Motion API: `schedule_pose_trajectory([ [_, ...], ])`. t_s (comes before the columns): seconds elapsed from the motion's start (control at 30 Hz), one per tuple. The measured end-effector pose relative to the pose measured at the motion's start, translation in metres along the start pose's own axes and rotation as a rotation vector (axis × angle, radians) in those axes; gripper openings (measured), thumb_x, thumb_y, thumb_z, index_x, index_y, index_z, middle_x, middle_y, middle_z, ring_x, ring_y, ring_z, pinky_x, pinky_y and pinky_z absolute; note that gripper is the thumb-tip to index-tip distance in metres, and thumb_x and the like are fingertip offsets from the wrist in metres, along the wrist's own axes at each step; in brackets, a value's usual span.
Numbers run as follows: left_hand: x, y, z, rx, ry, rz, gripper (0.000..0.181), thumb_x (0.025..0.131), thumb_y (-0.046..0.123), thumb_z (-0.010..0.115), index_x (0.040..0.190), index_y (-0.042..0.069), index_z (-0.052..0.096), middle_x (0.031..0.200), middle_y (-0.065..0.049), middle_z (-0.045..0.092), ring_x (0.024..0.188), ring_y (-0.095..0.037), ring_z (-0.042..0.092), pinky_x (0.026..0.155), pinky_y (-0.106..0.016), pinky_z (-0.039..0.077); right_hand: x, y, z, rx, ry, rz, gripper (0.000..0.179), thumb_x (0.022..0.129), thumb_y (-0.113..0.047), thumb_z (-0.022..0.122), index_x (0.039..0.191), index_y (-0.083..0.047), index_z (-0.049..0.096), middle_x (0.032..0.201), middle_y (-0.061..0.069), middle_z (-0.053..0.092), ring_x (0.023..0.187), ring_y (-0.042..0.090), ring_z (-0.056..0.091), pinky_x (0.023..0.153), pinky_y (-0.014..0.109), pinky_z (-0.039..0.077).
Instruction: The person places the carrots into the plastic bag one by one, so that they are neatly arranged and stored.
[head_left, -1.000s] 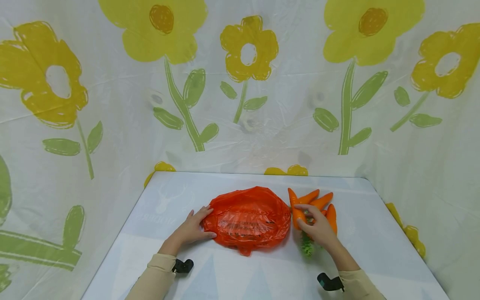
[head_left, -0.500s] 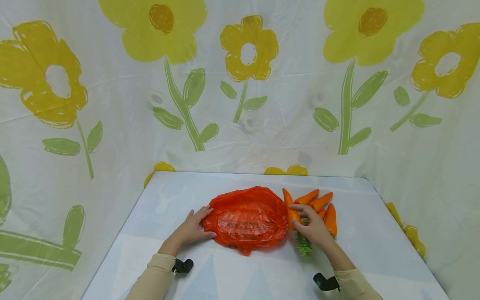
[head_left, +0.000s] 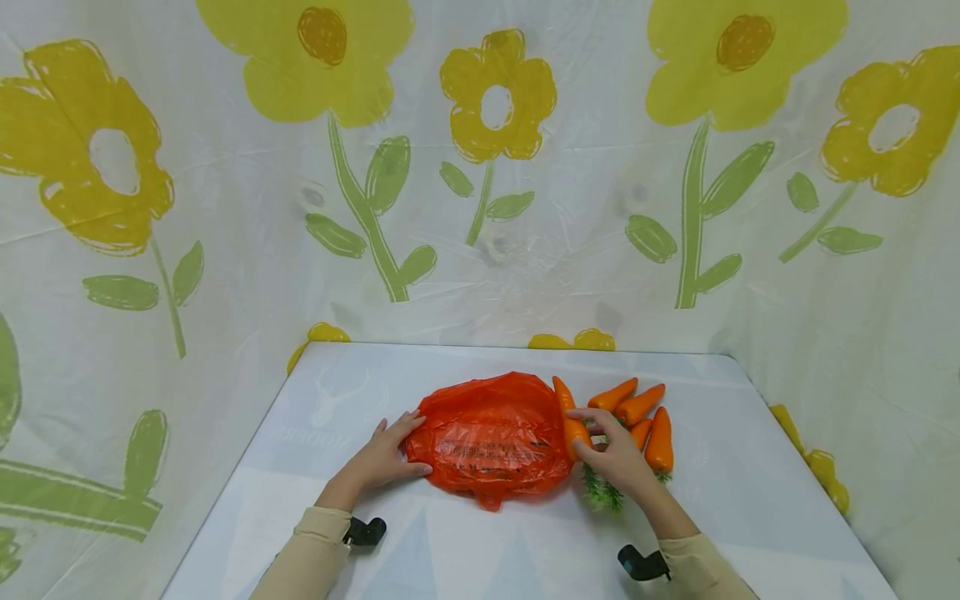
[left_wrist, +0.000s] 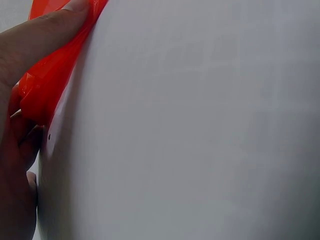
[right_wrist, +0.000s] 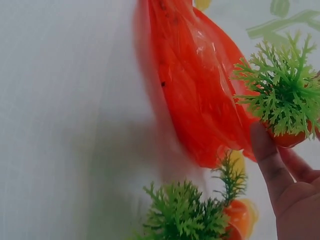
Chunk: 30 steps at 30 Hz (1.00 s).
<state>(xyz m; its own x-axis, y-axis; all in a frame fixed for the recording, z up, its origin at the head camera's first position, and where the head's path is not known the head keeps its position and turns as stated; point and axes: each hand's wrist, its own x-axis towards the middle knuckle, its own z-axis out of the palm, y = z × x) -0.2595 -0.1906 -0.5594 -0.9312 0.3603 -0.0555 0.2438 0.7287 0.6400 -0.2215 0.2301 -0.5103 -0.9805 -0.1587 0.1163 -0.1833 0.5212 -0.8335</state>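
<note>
A crinkled red plastic bag (head_left: 483, 433) with dark print lies spread on the table. My left hand (head_left: 384, 457) holds its left edge, and the left wrist view shows the thumb on the red film (left_wrist: 55, 75) with fingers behind it. My right hand (head_left: 621, 458) pinches an orange carrot (head_left: 561, 396) between thumb and fingers at the bag's right edge. Feathery green leaves (right_wrist: 280, 90) top this carrot in the right wrist view, overlapping the bag's side there. The carrot's narrow tip points away from me; its leaves come out below my fingers.
Several more carrots, among them one at the far right (head_left: 659, 442) and one behind (head_left: 641, 404), lie in a loose cluster right of my right hand. The white table (head_left: 360, 383) ends at a curtain (head_left: 577, 275) printed with yellow flowers.
My right hand has moved left with the carrot, away from the other carrots and up against the bag's right edge. The left hand has stayed put.
</note>
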Motion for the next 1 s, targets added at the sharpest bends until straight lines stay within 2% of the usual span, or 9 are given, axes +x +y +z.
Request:
schedule_pose_trajectory([
  [0.2, 0.000, -0.001, 0.000, 0.006, -0.012, 0.005, 0.095, 0.079, 0.049, 0.084, 0.156, 0.012, 0.042, 0.164, -0.012, 0.033, 0.154, -0.035, 0.018, 0.123, -0.061, 0.004, 0.000, -0.004, 0.004, 0.013, -0.014, -0.017, 0.040, 0.096, -0.022, 0.072, 0.134, -0.025, 0.062, 0.141, 0.004, 0.055, 0.112, 0.026, 0.057, 0.089, 0.035, 0.054],
  [0.47, 0.001, 0.000, 0.000, -0.003, -0.004, -0.001, 0.095, 0.079, 0.049, 0.084, 0.156, 0.013, 0.042, 0.164, -0.010, 0.033, 0.155, -0.036, 0.017, 0.123, -0.062, 0.005, 0.002, -0.006, 0.007, 0.024, -0.031, -0.017, 0.041, 0.096, -0.024, 0.072, 0.135, -0.026, 0.062, 0.143, 0.005, 0.053, 0.115, 0.028, 0.056, 0.090, 0.037, 0.054],
  [0.77, 0.001, 0.001, 0.000, -0.010, -0.006, -0.006, 0.095, 0.079, 0.049, 0.084, 0.156, 0.013, 0.042, 0.165, -0.010, 0.032, 0.155, -0.035, 0.016, 0.123, -0.061, 0.004, 0.004, -0.007, 0.013, 0.040, -0.032, -0.044, 0.043, 0.094, -0.018, 0.073, 0.135, -0.026, 0.062, 0.142, 0.004, 0.054, 0.111, 0.026, 0.056, 0.086, 0.032, 0.054],
  [1.0, 0.002, -0.002, 0.002, 0.007, 0.000, 0.000, 0.095, 0.079, 0.048, 0.084, 0.156, 0.013, 0.042, 0.164, -0.011, 0.033, 0.154, -0.035, 0.019, 0.123, -0.061, 0.004, 0.004, -0.009, 0.018, 0.052, -0.050, -0.056, 0.043, 0.094, -0.016, 0.072, 0.135, -0.026, 0.062, 0.140, 0.003, 0.055, 0.111, 0.028, 0.056, 0.089, 0.037, 0.054],
])
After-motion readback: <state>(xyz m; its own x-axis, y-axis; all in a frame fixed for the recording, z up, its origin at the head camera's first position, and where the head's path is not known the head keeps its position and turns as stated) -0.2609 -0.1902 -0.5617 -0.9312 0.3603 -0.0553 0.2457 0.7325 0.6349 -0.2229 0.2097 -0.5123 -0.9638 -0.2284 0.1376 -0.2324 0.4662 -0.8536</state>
